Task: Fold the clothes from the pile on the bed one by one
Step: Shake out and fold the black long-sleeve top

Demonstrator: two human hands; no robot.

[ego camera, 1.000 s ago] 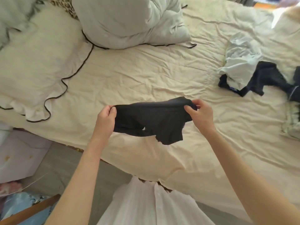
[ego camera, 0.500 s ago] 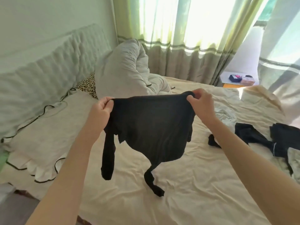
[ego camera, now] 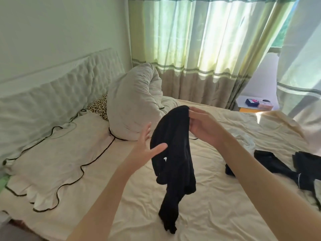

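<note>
A black garment [ego camera: 173, 153] hangs folded in half above the cream bed sheet [ego camera: 217, 197], its thin leg ends trailing down to the sheet. My right hand [ego camera: 201, 126] pinches its top edge. Just left of the garment, my left hand [ego camera: 147, 150] is spread with straight fingers, the thumb touching the fabric. The pile of clothes [ego camera: 286, 169], dark pieces with a pale one behind, lies on the bed at the right.
A cream pillow with black piping [ego camera: 57, 157] lies at the left before a padded headboard [ego camera: 52, 96]. A bundled grey duvet [ego camera: 135, 105] sits at the back. Curtains [ego camera: 199, 49] and a small bedside table [ego camera: 255, 105] stand beyond the bed.
The garment was held spread between both hands; now its top corners are brought together in my right hand. My left hand has let go and opened beside it.
</note>
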